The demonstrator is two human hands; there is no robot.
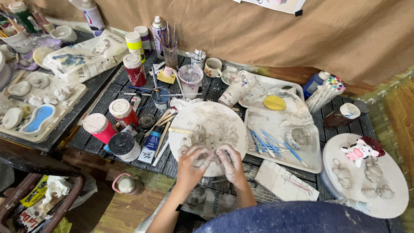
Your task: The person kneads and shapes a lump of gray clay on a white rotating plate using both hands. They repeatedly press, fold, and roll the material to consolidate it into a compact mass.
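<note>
On the near edge of the round white board (224,118), the clay-smeared left hand (195,159) and right hand (229,160) close together around a grey clay lump (212,156); likely soft, sticky, easily dented, best cupped from both sides.

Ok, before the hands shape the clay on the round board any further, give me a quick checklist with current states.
1. Both hands on clay: left hand and right hand meet over a lump; ok.
2. Grip on lump: hidden by fingers; cannot tell.
3. Round board flat on table: ok.
4. Wooden sticks beside board, near left hand: ok.
5. Blue tools on white tray, beside the right hand: ok.
</note>
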